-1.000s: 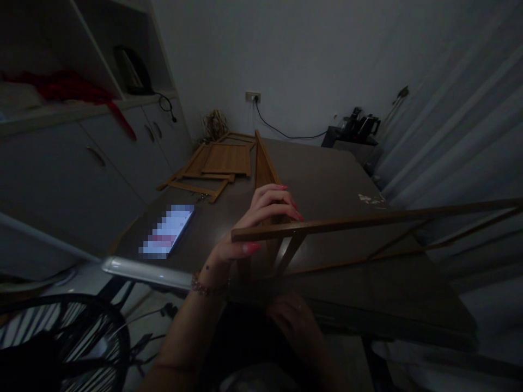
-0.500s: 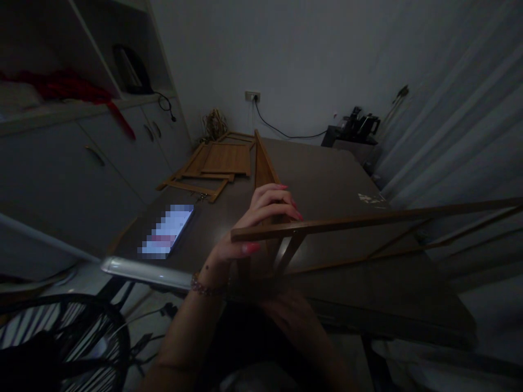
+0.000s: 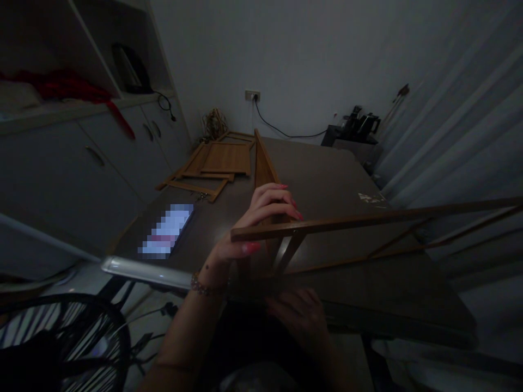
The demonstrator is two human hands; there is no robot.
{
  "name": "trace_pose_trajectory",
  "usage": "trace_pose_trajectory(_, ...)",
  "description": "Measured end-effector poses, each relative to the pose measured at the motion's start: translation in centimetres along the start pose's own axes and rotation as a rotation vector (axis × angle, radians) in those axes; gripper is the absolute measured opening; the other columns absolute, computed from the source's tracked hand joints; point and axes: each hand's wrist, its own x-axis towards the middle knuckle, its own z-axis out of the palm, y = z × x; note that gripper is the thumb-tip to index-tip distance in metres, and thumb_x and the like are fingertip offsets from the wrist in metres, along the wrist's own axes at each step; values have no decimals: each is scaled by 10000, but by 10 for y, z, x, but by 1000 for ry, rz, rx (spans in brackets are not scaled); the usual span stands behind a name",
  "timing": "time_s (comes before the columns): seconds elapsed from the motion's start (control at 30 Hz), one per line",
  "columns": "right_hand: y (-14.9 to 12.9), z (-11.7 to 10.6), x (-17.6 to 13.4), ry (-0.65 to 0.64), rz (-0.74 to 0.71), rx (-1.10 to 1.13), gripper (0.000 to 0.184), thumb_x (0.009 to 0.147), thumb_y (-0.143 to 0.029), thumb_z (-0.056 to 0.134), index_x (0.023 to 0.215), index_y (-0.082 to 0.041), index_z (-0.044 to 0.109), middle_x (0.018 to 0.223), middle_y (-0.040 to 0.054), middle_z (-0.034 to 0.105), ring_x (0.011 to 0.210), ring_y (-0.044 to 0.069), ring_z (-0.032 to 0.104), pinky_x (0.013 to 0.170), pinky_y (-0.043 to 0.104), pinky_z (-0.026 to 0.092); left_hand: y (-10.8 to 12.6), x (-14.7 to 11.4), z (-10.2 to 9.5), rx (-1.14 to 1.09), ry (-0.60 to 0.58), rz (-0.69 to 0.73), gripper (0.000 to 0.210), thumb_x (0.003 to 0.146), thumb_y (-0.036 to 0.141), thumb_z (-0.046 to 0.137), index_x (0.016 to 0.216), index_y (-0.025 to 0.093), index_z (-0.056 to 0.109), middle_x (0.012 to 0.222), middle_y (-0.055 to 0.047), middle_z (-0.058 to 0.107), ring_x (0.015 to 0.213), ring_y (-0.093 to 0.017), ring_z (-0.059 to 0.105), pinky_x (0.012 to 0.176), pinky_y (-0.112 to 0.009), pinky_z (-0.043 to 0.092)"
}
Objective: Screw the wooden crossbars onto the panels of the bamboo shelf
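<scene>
My left hand (image 3: 265,215), a beaded bracelet on its wrist, grips the corner of a partly assembled wooden frame (image 3: 368,219). Its thumb presses on the near side of the long bar while the fingers wrap over the far side. A wooden side panel (image 3: 265,163) stands upright from that corner toward the back of the table. Low in the shadow at the table's near edge, below the frame's corner, is my right hand (image 3: 300,313). Its fingers are curled together, and whatever they may hold is too dark to make out.
Loose wooden panels (image 3: 226,158) and frame pieces lie at the back left, with small metal hardware (image 3: 201,196) beside them. A lit phone (image 3: 168,231) rests on the table's (image 3: 322,163) left side. Small pale scraps (image 3: 371,199) lie at right. A black fan (image 3: 69,337) stands lower left.
My right hand has shifted slightly to the right and up under the frame's corner, and its fingers show more clearly. My left hand and the frame have stayed put.
</scene>
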Motion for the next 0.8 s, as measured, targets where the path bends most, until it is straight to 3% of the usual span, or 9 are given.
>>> trace_pose_trajectory(0.17, -5, 12, -18, 57, 113, 6, 243, 999, -291, 468, 1150, -297, 659, 908, 4, 728, 791, 163, 613, 777, 337, 434, 3, 1, 2, -36, 46, -5, 719, 846, 772, 222, 1152, 233, 586, 1150, -87, 561, 1198, -308, 438, 1164, -551, 183)
trace_pose_trajectory(0.3, -7, 14, -23, 103, 182, 2, 245, 1009, -292, 439, 967, -267, 680, 830, -2, 717, 786, 172, 614, 800, 347, 418, 5, 0, 3, -71, 54, -35, 828, 790, 838, 164, 1151, 232, 599, 1151, -95, 562, 1217, -324, 427, 1171, -558, 176)
trace_pose_trajectory(0.4, -10, 8, -16, 60, 185, -42, 276, 1002, -315, 451, 840, -269, 670, 759, -10, 690, 742, 178, 565, 764, 353, 359, 4, -1, 2, -59, 41, -19, 851, 781, 847, 137, 1164, 238, 591, 1161, -93, 564, 1223, -321, 429, 1174, -557, 174)
trace_pose_trajectory(0.57, -21, 2, -8, -10, 268, -81, 347, 1008, -358, 399, 794, -266, 655, 754, 21, 655, 718, 202, 487, 712, 369, 305, 7, 0, 3, -76, 63, -53, 812, 779, 838, 223, 1140, 223, 609, 1166, -97, 564, 1228, -331, 419, 1176, -557, 160)
trace_pose_trajectory(0.8, -28, 17, -15, 27, 437, 98, 342, 1024, -345, 332, 807, -244, 577, 740, 21, 639, 722, 184, 588, 757, 349, 429, 4, 0, 2, -105, 47, -32, 811, 791, 829, 185, 1152, 233, 599, 1178, -95, 564, 1243, -331, 411, 1178, -565, 149)
